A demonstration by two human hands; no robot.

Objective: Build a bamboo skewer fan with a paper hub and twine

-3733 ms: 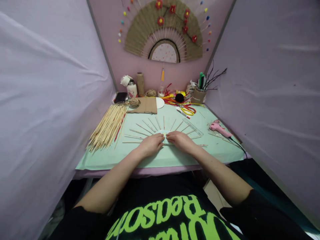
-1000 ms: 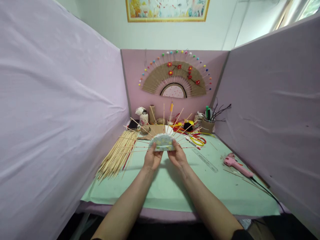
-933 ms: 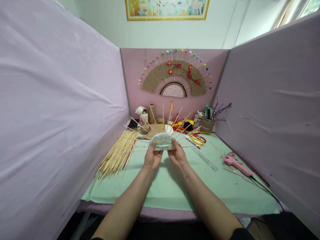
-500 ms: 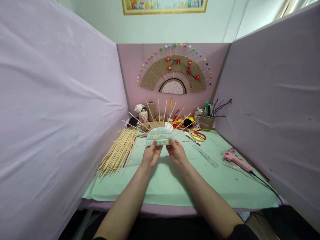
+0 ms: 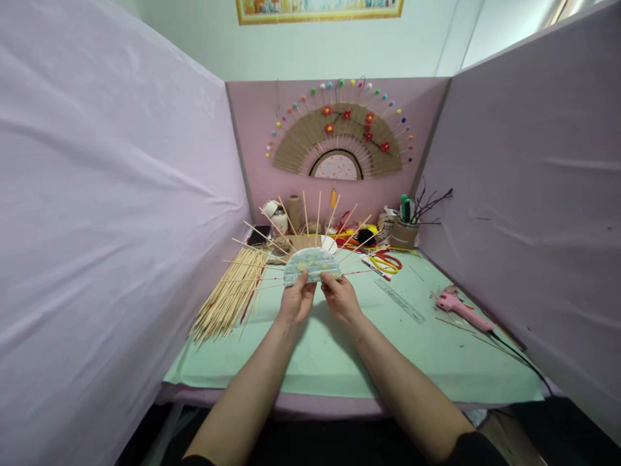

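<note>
Between my hands is a half-round fan base (image 5: 313, 260) covered in pale blue patterned cloth, with thin wooden sticks fanning out from its curved edge. My left hand (image 5: 297, 301) grips the lower left of its straight edge, thumb on the front. At the lower right, my right hand (image 5: 341, 299) holds the same edge, its thumb pressed on the cloth. The fingers behind the base are partly hidden. The base is held up above the green tabletop, its front facing me.
Left lies a bundle of wooden sticks (image 5: 226, 294). Right are a clear ruler (image 5: 400, 301), scissors (image 5: 384, 262) and a pink glue gun (image 5: 463, 309) with its cord. A finished brown fan (image 5: 295, 139) hangs on the back panel. A pot (image 5: 403, 233) holds twigs and markers.
The fan base has tilted slightly, its sticks shifting a little left at the top. My right thumb has slid inward along the cloth. Both hands keep their hold.
</note>
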